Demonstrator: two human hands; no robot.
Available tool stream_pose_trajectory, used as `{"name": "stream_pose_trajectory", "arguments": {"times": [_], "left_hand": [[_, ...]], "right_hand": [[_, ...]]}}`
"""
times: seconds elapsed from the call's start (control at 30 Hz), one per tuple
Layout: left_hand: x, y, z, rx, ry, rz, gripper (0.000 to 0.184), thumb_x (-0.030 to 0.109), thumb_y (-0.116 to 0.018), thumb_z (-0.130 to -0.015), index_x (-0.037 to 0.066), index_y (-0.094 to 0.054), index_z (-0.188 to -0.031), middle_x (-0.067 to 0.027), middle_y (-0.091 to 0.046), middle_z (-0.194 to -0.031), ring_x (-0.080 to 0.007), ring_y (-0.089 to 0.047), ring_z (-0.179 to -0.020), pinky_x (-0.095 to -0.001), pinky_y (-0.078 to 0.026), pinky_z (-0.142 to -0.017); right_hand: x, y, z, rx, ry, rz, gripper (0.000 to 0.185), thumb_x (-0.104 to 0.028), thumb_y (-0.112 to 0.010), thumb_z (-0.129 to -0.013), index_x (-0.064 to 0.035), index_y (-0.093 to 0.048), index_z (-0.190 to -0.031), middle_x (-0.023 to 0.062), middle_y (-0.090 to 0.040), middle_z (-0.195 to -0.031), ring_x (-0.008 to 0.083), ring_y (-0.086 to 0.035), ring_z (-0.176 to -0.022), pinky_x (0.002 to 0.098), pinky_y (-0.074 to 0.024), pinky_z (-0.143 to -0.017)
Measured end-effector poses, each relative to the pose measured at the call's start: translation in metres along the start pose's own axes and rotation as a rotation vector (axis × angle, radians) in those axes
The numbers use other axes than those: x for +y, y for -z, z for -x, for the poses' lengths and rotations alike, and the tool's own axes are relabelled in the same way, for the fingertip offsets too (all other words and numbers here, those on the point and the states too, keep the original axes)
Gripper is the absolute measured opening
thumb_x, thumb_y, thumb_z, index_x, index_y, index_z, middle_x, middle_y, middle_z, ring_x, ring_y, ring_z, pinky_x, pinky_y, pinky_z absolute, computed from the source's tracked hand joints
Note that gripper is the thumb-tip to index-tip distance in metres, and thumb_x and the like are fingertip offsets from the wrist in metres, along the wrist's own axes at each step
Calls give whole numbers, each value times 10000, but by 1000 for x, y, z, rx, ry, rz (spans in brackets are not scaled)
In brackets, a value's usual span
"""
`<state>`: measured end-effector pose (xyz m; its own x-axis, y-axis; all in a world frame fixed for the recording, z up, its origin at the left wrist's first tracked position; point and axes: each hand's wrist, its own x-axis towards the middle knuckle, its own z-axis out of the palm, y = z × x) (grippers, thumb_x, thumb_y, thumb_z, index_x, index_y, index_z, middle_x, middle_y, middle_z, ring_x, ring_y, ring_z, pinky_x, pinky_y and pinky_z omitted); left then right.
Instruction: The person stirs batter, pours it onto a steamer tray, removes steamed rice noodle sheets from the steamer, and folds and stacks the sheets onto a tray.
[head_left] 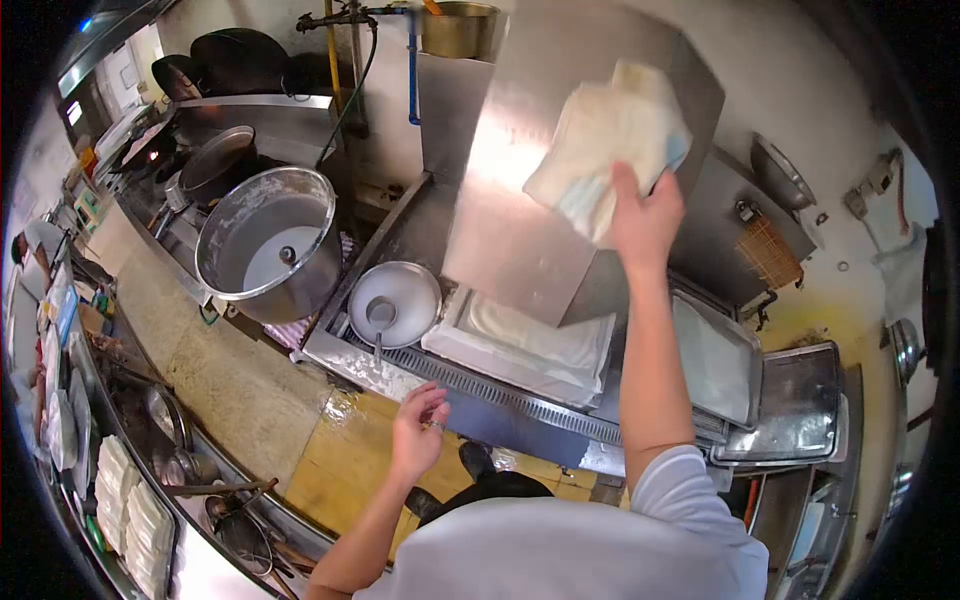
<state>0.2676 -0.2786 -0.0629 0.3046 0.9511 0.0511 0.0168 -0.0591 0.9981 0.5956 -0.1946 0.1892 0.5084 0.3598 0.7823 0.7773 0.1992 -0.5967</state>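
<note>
My right hand is shut on a cream cloth with pale blue patches, held up in front of a tall stainless steel panel. The cloth is slightly blurred and hides part of the panel; I cannot tell whether they touch. Below the panel, a shallow tray holds a whitish sheet or layer. My left hand is low in front of the steel counter, empty, with its fingers loosely bent. Nearest to it is a ladle lying on a round pan or lid.
A big metal pot stands left on a cloth, with dark woks behind. At right are a tray with a pale surface and a dark metal tray. White packs lie lower left; another person is far left.
</note>
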Motion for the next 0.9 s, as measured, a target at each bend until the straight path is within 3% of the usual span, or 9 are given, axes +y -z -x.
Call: {"name": "stream_pose_trajectory", "arguments": {"times": [0.23,0.3,0.43,0.47,0.6,0.73,0.9], "left_hand": [[12,30,33,110,-67,9,238,2,-661,-954,-20,-663,-1192,-146,-623,-1302,-207,-685,-1027,-306,-570,-869],[19,44,48,164,-44,9,229,8,-665,-956,-14,-669,-1184,-121,-661,-1210,-173,-681,-978,-286,-564,-845],[40,83,98,319,95,96,200,29,-637,-989,-20,-660,-1181,-59,-696,-1029,-117,-658,-887,-280,-539,-790],[49,93,112,373,51,150,180,51,-642,-993,-23,-668,-1156,-42,-698,-947,-111,-656,-843,-270,-536,-774],[55,140,175,613,35,110,169,65,-659,-988,-18,-684,-1133,-40,-703,-926,-103,-657,-833,-262,-537,-739],[52,178,244,850,40,107,184,85,-683,-977,-7,-698,-1136,-44,-720,-916,-97,-666,-803,-257,-541,-711],[57,205,330,1132,127,129,249,142,-662,-1008,-21,-650,-1196,-78,-714,-1022,-143,-685,-858,-296,-559,-718]], "right_hand": [[-101,28,4,51,106,-273,275,-198,-761,-909,13,-685,-1068,146,-736,-976,236,-686,-881,363,-521,-817],[-122,24,24,-6,140,-273,265,-194,-767,-907,5,-687,-1062,133,-731,-968,213,-680,-872,354,-518,-811],[-167,-3,82,-243,281,-286,241,-152,-775,-879,-1,-683,-1042,157,-709,-940,285,-692,-829,380,-528,-755],[-177,-13,98,-304,331,-312,239,-140,-778,-868,-1,-681,-1037,167,-703,-937,313,-693,-826,392,-531,-740],[-250,-59,171,-503,542,-493,225,-104,-799,-793,-13,-659,-943,178,-651,-854,402,-654,-768,440,-511,-648],[-321,-101,254,-705,739,-653,278,-121,-823,-711,-56,-562,-778,143,-544,-733,384,-569,-640,465,-442,-565],[-412,-138,371,-972,921,-858,280,-160,-809,-699,-54,-562,-778,132,-574,-753,382,-603,-671,467,-484,-596]]}}
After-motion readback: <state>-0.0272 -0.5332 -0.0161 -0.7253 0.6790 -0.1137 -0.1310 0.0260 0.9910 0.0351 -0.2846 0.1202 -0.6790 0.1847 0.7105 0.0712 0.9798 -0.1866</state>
